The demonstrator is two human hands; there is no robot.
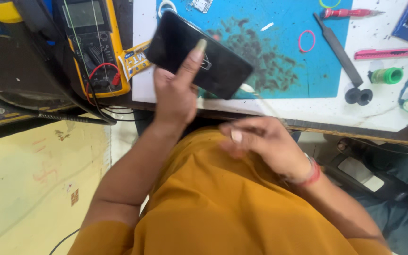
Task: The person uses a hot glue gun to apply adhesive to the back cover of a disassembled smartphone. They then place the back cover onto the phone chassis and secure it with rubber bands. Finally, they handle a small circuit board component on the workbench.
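- Your left hand point(175, 97) grips the phone point(199, 54), tilted above the table point(383, 113) edge, over the blue mat point(284, 75).
- Your right hand point(260, 144) is loosely curled and empty, just below the table edge, clear of the tools.

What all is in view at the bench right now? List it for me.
phone: 1, black, held above the mat's near edge
mat: 1, blue, stained, on white bench
multimeter: 1, yellow, left of mat, red and black leads
rubber band: 1, pink, on mat
screwdriver: 1, red handle, top of mat
flat tool: 1, black, mat's right edge
utility knife: 1, pink, right of mat
spool: 1, green, right
left hand: grip on phone
right hand: empty, blurred, near shirt
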